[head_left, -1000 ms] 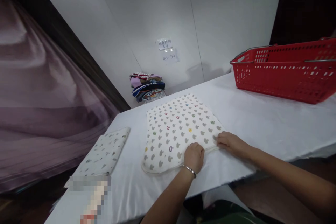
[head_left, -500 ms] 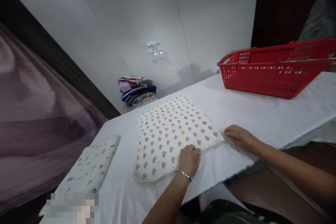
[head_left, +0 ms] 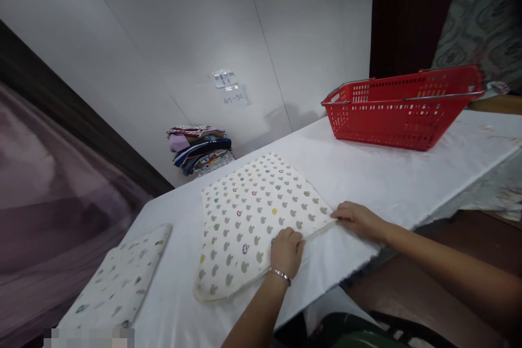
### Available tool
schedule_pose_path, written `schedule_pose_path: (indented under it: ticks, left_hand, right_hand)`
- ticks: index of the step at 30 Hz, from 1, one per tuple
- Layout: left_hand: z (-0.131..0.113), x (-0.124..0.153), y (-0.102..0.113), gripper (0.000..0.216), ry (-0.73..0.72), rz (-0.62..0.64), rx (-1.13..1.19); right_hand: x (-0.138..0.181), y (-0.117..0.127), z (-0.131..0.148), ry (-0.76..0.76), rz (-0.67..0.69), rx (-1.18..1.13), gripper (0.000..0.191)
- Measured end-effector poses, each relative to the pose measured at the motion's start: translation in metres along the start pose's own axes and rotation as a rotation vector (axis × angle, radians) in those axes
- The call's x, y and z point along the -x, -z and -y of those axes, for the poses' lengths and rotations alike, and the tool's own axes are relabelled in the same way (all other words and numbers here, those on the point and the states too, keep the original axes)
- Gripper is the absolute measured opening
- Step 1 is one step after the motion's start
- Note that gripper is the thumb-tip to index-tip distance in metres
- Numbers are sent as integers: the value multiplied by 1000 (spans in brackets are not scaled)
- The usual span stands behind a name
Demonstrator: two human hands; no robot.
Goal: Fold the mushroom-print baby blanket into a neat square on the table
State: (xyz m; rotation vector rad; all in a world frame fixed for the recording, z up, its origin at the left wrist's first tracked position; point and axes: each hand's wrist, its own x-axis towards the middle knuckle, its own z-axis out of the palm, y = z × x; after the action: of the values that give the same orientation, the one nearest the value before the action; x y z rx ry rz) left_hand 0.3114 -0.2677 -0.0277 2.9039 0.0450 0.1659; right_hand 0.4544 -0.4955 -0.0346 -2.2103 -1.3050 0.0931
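Where the white surface (head_left: 408, 179) runs out at the lower left of the frame, a small folded cloth (head_left: 118, 283) with a scattered print lies flat, well apart from both hands. Further right and higher, a stack of folded clothes (head_left: 199, 149) sits against the wall, with two paper notes (head_left: 228, 87) stuck above it. Just left of the frame's centre lies the spotted cloth (head_left: 253, 212), cream with grey and coloured marks, spread flat with its rounded corner toward the lower left. On its near edge rests the left hand (head_left: 285, 250), knuckles up and fingers curled down onto the fabric; whether it pinches the edge I cannot tell. A thin bracelet (head_left: 280, 275) circles that wrist. Right of it, the right hand (head_left: 359, 220) lies palm down on the surface, fingers stretched out, fingertips touching the cloth's near right corner. Both hands sit apart along that edge. At the upper right, a red basket (head_left: 399, 114) with metal handles stands on the surface, well away from the cloth.
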Motion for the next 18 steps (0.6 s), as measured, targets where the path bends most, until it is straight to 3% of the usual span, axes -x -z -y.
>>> schedule_pose_path:
  ticks: [7, 11, 14, 18]
  left_hand:
    - [-13, -8, 6, 17, 28, -44, 113]
    - [-43, -36, 4, 34, -28, -37, 63]
    - [-62, -62, -2, 27, 4, -29, 31]
    - [-64, -78, -9, 14, 161, -9, 118]
  right_hand:
    - [-10, -2, -4, -69, -89, -158, 26]
    - [-18, 1, 3, -125, -96, -297, 22]
    - [-21, 2, 7, -132, -73, -424, 25]
    - [-19, 3, 6, -366, -60, -241, 28]
